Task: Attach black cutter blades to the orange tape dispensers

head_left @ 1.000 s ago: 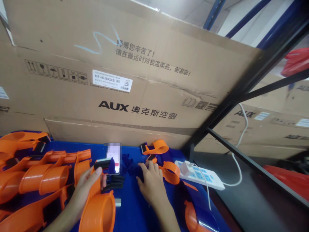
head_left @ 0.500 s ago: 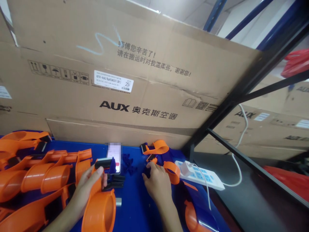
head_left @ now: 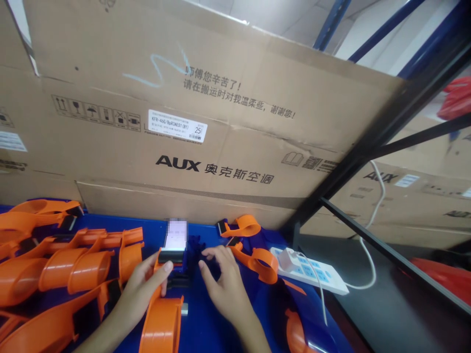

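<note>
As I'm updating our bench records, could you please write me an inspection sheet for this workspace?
Surface: blue, partly covered by parts.
Job's things: one orange part, black-ended, in hand; other orange parts lie left and right; small dark blue pieces between the hands, beyond them.
Clutter: phone, screen lit, beyond the left hand.
Hands: left hand grips the orange part; right hand has thumb and forefinger parted, nothing seen held.
Cables: two white cables, one from the power strip, one from its plugged-in charger.
Surroundings: cardboard boxes, black frame.
</note>
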Demonstrator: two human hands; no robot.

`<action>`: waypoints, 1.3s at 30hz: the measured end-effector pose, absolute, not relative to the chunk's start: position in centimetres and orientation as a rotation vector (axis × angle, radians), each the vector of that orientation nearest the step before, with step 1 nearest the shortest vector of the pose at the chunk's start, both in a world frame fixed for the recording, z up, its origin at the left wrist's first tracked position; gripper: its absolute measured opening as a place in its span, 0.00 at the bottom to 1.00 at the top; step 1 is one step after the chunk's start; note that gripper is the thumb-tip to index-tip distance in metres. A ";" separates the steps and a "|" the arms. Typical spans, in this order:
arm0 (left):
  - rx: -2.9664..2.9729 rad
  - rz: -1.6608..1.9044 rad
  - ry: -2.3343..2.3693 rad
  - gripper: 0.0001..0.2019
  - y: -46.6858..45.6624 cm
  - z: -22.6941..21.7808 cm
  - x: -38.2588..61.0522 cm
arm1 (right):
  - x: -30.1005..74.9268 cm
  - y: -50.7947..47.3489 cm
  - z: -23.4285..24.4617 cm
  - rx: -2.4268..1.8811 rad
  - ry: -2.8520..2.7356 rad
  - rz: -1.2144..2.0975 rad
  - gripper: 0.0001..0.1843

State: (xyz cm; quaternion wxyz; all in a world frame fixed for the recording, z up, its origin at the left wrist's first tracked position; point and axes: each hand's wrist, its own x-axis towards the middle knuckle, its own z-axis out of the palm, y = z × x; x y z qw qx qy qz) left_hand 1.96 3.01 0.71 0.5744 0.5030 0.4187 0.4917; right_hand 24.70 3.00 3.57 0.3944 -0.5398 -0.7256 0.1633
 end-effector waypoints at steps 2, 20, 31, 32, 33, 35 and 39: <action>1.205 1.112 0.998 0.14 3.0 0.8 2.3 | 23.7 2.5 3.5 -1.217 -1.831 0.593 0.12; 1.105 1.193 1.047 0.20 2.3 0.7 3.7 | 20.9 1.9 0.4 -1.142 -1.862 0.422 0.26; 1.054 1.191 1.039 0.16 1.5 1.3 3.9 | 21.1 1.5 -0.4 -1.168 -2.029 0.336 0.29; 1.046 1.185 1.036 0.15 1.5 1.2 4.0 | 21.1 1.5 -0.4 -1.170 -2.037 0.332 0.29; 1.033 1.177 1.033 0.15 1.6 1.1 4.0 | 21.1 1.5 -0.4 -1.170 -2.042 0.334 0.29; 0.999 1.163 1.030 0.16 1.8 0.6 4.1 | 21.1 1.7 -0.4 -1.159 -2.032 0.349 0.29; 0.883 1.102 1.001 0.23 2.4 -0.7 4.4 | 21.4 2.0 -0.4 -1.100 -1.943 0.425 0.28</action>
